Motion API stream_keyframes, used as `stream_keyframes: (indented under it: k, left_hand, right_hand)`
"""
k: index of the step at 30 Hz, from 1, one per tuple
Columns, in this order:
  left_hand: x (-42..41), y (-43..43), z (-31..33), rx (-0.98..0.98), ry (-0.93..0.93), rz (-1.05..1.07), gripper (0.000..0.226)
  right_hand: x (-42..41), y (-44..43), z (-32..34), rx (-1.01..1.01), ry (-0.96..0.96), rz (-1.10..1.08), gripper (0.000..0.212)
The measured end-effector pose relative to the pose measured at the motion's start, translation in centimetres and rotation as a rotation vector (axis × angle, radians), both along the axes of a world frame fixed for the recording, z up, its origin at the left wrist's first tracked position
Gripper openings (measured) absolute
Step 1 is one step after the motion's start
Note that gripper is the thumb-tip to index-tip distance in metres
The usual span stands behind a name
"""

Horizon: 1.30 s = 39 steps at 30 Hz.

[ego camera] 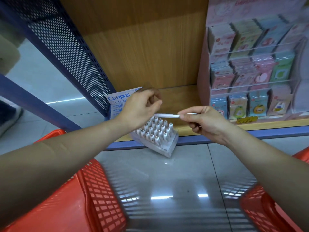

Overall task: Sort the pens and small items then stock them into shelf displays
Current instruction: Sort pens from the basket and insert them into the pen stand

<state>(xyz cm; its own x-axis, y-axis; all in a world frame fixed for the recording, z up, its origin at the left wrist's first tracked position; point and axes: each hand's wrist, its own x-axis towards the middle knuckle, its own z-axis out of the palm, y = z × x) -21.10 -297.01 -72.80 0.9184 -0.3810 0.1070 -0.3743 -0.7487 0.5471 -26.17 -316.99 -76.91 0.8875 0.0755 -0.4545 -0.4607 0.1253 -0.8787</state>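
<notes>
My right hand (203, 122) pinches a thin white pen (167, 115) held level above the shelf edge. My left hand (142, 108) hovers at the pen's left end with its fingers curled; whether it touches the pen is hidden by the palm. Just below both hands a clear display box (156, 136) full of several white pens standing tips up leans tilted over the blue front edge of the wooden shelf (180, 97).
A stack of Campus notebooks (118, 102) lies at the shelf's left end beside a blue perforated panel (66, 47). A pink rack of sticker packs (250, 67) fills the right. Red baskets (100, 198) (260, 206) flank the grey tiled floor below.
</notes>
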Motion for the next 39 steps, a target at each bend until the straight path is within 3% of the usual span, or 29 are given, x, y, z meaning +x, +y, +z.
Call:
stream_keyframes:
  k: [2,4,10,13,18,22,25,30,33,39]
  left_hand:
    - [-0.1,0.0,0.4,0.156,0.010,-0.150,0.018]
    - [-0.7,-0.4,0.5,0.196,0.150,-0.195,0.017]
    - [-2.9,-1.2,0.5,-0.131,0.481,-0.118,0.016]
    - [-3.1,-0.9,1.0,-0.141,0.446,-0.099,0.011]
    - [-2.3,-0.7,3.4,-0.436,0.526,-0.006,0.022]
    - [-2.8,-0.5,3.9,-0.388,0.562,-0.045,0.011]
    - [-2.8,0.1,4.3,-0.312,0.490,-0.016,0.011]
    - [-2.7,1.4,4.9,-0.111,0.261,0.028,0.012]
    - [-3.1,2.0,3.9,0.040,0.174,0.007,0.013]
    - [-4.3,2.2,1.3,0.107,0.066,-0.030,0.012]
  right_hand:
    - [-0.1,0.0,0.3,0.026,-0.019,0.002,0.008]
    - [-0.1,0.1,0.7,0.093,-0.037,-0.017,0.006]
    - [-0.5,-0.1,1.5,0.375,-0.059,-0.016,0.016]
    - [-0.7,-0.1,1.7,0.336,-0.083,0.099,0.022]
    - [-1.0,0.3,1.7,0.159,-0.130,0.309,0.024]
    - [-1.4,1.0,2.1,0.093,-0.169,0.418,0.016]
    - [-1.4,1.2,1.8,0.030,-0.154,0.341,0.017]
    - [-0.5,-0.1,0.2,-0.143,-0.057,0.014,0.017]
    - [-0.5,-0.3,-1.0,-0.313,-0.021,0.069,0.019]
    - [-0.7,1.2,-2.4,-0.488,0.080,0.256,0.029]
